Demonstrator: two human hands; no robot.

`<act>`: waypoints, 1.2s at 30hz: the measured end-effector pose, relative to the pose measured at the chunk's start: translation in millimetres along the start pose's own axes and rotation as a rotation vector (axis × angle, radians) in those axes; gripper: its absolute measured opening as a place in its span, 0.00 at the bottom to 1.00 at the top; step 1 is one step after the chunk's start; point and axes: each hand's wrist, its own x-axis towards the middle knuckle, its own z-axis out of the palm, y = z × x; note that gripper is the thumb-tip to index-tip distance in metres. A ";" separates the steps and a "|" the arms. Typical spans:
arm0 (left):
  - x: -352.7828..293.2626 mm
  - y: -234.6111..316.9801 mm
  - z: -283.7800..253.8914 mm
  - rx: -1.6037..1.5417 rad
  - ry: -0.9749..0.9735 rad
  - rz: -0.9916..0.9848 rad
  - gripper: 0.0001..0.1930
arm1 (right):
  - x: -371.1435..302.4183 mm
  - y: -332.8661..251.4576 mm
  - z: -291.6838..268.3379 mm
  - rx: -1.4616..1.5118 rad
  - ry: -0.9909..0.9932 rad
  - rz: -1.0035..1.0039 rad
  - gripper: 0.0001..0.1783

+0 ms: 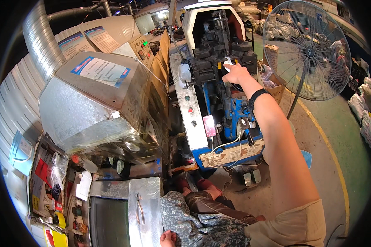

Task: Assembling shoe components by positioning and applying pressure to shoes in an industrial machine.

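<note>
My right arm stretches out to a black-and-blue machine [224, 103] at the far middle. At its clamp area my right hand [236, 75] is closed on a small white piece [227, 62] whose kind I cannot make out. At the bottom edge, beside the grey flowered apron [185, 218] over my lap, is my left hand [168, 238]. Its fingers are curled, and the palm and whatever may be in it are hidden. A pair of pliers [140, 209] lies on the metal ledge [150, 222] close to the left hand.
A pink-and-white phone-sized device [209, 125] with a cable sits on the machine's front. Foot pedals [251, 178] stand below. To the left rises a metal hood [82, 107] with a duct. A large fan [307, 51] stands at the right. Shelves with bottles line the lower left.
</note>
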 end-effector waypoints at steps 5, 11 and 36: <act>-0.3 0.7 1.4 -0.021 -0.003 -0.033 0.06 | -2.1 -11.2 -10.3 -0.027 0.026 -0.016 0.47; -0.9 -1.6 0.4 -0.070 -0.010 -0.005 0.07 | -2.3 -21.6 -17.9 -0.076 0.042 0.004 0.46; -16.0 3.5 -10.4 -0.209 -0.131 0.009 0.05 | -15.1 -29.1 -16.8 -0.098 0.046 0.062 0.45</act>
